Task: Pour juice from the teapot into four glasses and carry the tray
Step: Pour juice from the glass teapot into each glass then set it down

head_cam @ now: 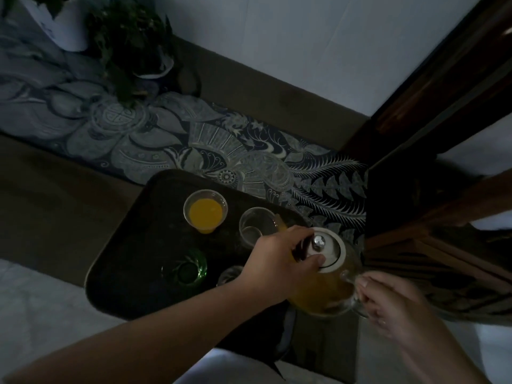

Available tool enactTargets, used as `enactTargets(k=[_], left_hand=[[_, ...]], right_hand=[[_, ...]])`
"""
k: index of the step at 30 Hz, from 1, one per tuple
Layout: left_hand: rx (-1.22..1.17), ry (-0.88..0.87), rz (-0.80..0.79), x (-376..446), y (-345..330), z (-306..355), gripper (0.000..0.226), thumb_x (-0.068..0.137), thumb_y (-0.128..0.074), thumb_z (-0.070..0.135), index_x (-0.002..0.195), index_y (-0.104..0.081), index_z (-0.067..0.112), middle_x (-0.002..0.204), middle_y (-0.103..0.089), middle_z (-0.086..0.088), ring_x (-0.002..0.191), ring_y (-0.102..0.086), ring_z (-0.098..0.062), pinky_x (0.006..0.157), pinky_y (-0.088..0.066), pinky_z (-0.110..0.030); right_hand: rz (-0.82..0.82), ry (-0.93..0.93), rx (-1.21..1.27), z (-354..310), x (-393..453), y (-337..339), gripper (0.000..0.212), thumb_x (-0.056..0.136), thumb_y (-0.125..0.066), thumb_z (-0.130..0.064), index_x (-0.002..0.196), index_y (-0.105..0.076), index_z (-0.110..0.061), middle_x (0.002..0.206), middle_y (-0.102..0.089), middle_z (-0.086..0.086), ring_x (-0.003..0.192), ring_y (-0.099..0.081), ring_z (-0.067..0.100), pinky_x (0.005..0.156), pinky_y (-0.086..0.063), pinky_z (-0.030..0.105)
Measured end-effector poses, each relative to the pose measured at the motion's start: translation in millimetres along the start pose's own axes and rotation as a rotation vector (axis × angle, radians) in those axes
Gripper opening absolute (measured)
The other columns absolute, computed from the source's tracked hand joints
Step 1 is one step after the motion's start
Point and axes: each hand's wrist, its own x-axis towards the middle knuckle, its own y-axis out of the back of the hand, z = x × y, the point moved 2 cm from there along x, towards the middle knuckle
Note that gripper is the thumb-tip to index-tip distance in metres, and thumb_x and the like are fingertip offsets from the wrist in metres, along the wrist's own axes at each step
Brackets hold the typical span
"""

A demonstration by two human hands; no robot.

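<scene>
A glass teapot (324, 292) of orange juice hangs over the right edge of a dark tray (133, 245). My right hand (388, 303) grips its glass handle. My left hand (277, 261) rests on the white lid (332, 248), thumb on the rim, fingers by the metal knob. The spout points at an empty clear glass (256, 224) at the tray's far right. A clear glass filled with juice (205, 210) stands at the far middle. A green glass (186, 268) sits at the near middle. Another clear glass (230, 274) is partly hidden under my left wrist.
The tray lies on a brown table with a patterned blue runner (221, 145). A potted plant (133, 42) stands far left. Dark wooden furniture (432, 112) rises along the right, close to the teapot. Pale floor shows below.
</scene>
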Motion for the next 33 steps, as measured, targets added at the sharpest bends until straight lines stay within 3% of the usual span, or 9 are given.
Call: enactTargets(k=[4,9,15,29,33], left_hand=[[-0.002,0.059,0.048,1.3,-12.3,-6.7,0.049,0.088,-0.07,0.035,0.134,-0.058,0.023,0.122,-0.066,0.012,0.108,-0.059,0.002,0.092,-0.046,-0.012],[-0.011,0.109,0.106,1.8,-19.5,-13.9,0.05,0.088,-0.07,0.038,0.135,-0.057,0.025,0.124,-0.065,0.012,0.107,-0.056,0.004,0.088,-0.042,-0.007],[-0.028,0.169,0.104,0.5,-24.3,-22.7,0.049,0.089,-0.068,0.042,0.134,-0.058,0.026,0.119,-0.068,0.01,0.107,-0.061,-0.003,0.094,-0.053,-0.028],[-0.064,0.219,0.098,0.2,-34.3,-30.6,0.05,0.088,-0.069,0.041,0.135,-0.059,0.026,0.119,-0.069,0.007,0.107,-0.062,-0.003,0.093,-0.054,-0.027],[-0.062,0.217,0.108,-1.6,-36.3,-31.5,0.048,0.088,-0.069,0.041,0.134,-0.06,0.026,0.117,-0.07,0.008,0.103,-0.061,-0.001,0.086,-0.051,-0.018]], right_hand=[[-0.045,0.013,-0.088,-2.0,13.6,12.1,0.041,0.094,-0.05,-0.018,0.054,-0.053,-0.016,0.045,-0.028,-0.005,0.038,-0.025,0.009,0.04,-0.016,0.019],[-0.086,0.008,-0.154,-8.3,24.9,16.5,0.037,0.095,-0.049,-0.017,0.058,-0.052,-0.01,0.042,-0.028,-0.006,0.033,-0.026,0.004,0.032,-0.021,0.015],[-0.118,0.008,-0.186,-14.3,27.6,12.0,0.033,0.095,-0.047,-0.014,0.063,-0.049,-0.005,0.043,-0.025,-0.004,0.032,-0.022,0.005,0.03,-0.019,0.014],[-0.132,0.011,-0.209,-13.7,30.6,13.8,0.034,0.095,-0.047,-0.012,0.062,-0.048,-0.005,0.04,-0.026,-0.004,0.031,-0.023,0.004,0.029,-0.019,0.012],[-0.136,0.002,-0.222,-15.1,29.2,14.2,0.034,0.095,-0.047,-0.011,0.062,-0.047,-0.004,0.039,-0.025,-0.004,0.029,-0.022,0.003,0.029,-0.019,0.012]])
